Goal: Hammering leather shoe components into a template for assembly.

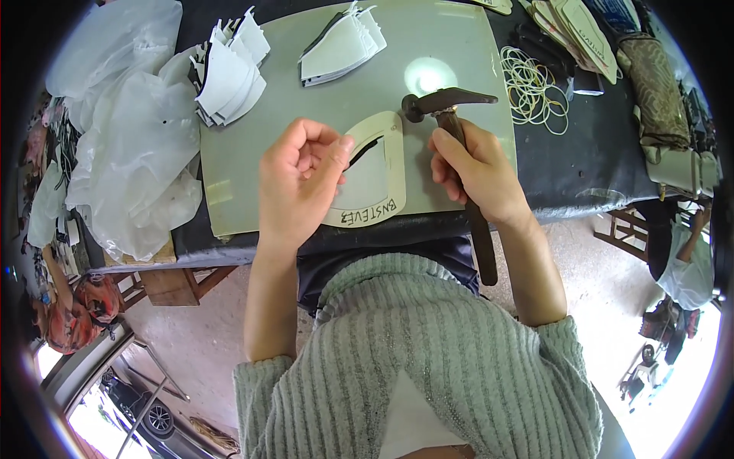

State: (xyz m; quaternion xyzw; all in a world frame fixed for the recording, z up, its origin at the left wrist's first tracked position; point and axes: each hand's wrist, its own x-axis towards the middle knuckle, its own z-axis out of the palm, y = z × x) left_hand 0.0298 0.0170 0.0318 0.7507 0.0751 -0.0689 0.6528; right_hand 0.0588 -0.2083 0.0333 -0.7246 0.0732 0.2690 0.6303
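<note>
My right hand is closed around the wooden handle of a hammer. The hammer's dark metal head hangs over the pale board, and its handle reaches down past the table's front edge. My left hand has its thumb and fingers bent together at the left side of a cream card template; whatever is between the fingertips is too small to make out. The template has rounded corners, handwriting along its near edge and a cutout. A thin black strip shows at the cutout's far edge, partly hidden by my left hand.
Two stacks of white cut pieces stand at the far side of the board. Clear plastic bags heap up on the left. Right of the board are tangled pale bands and more card templates.
</note>
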